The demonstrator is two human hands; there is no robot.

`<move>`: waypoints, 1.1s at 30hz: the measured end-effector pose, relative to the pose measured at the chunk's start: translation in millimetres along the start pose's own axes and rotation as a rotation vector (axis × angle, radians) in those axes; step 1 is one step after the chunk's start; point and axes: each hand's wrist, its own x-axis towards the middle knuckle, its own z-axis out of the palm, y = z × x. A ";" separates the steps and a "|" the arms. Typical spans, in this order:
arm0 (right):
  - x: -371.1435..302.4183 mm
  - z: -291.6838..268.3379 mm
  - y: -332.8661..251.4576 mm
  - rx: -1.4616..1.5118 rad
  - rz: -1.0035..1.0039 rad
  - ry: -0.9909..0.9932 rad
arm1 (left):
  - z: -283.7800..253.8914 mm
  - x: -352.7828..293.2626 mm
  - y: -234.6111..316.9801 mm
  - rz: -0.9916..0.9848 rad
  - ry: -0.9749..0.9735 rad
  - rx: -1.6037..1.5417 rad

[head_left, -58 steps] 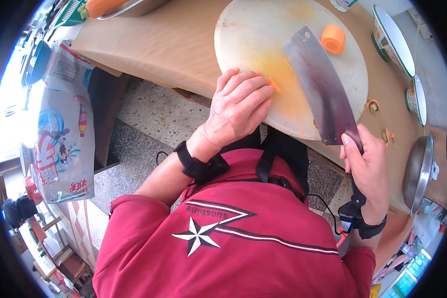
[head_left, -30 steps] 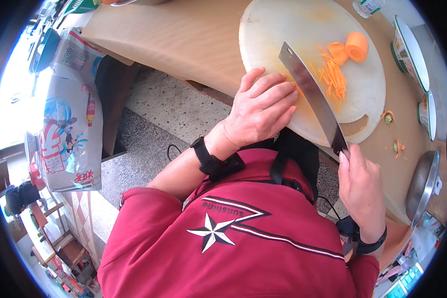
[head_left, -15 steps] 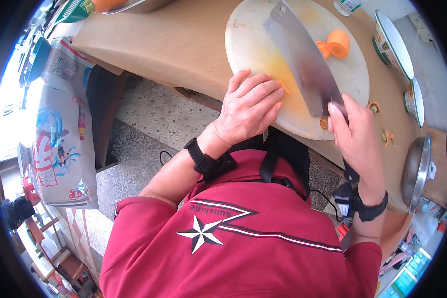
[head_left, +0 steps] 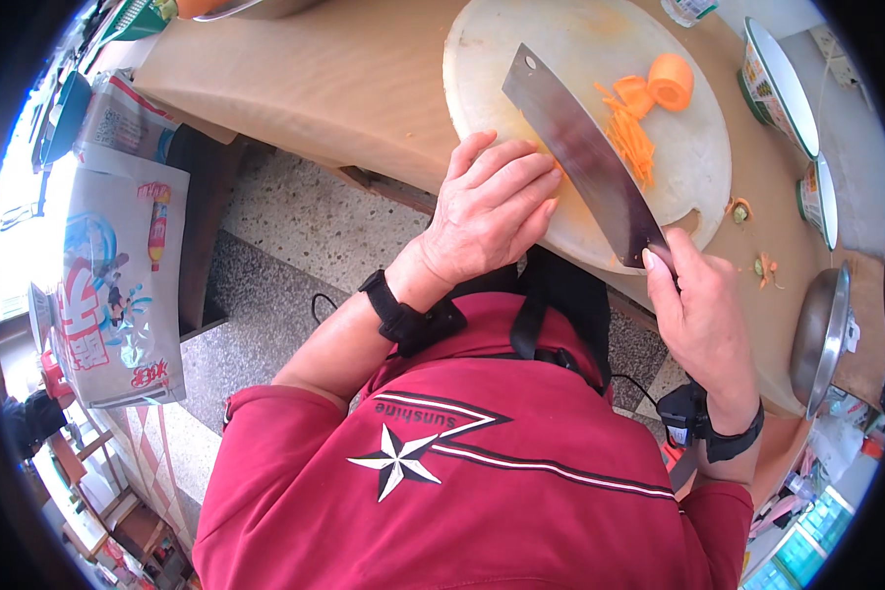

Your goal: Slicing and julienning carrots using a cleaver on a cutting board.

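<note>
My right hand is closed round the handle of a cleaver. Its broad dark blade slants over a round white cutting board, just right of my left fingertips. My left hand lies at the board's near left edge, fingers bent and pressed together on a carrot piece that they almost wholly hide. To the right of the blade lies a pile of thin carrot strips. Beyond the strips rest a carrot slice and a thick carrot chunk.
Two green-and-white bowls and a steel basin stand along the right side. Carrot trimmings lie on the brown tabletop. A printed bag hangs at the left. A glass container stands at the far edge.
My right hand and the cleaver have come nearer to me, and the blade shows narrower. Carrot strips the blade covered before now show. My left hand has hardly moved.
</note>
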 end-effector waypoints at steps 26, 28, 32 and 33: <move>47.2 5.6 5.6 0.045 -0.051 0.128 | 1.7 -1.1 0.2 0.008 0.013 -0.003; 34.7 3.0 5.2 0.075 -0.026 0.147 | 1.3 -1.1 0.1 0.002 0.006 -0.001; 15.9 -1.0 0.9 0.085 -0.013 0.068 | 1.2 -2.2 -1.1 0.003 0.002 0.013; 13.6 -1.2 0.3 0.107 -0.010 0.047 | 1.7 -2.1 -1.2 0.001 0.005 0.008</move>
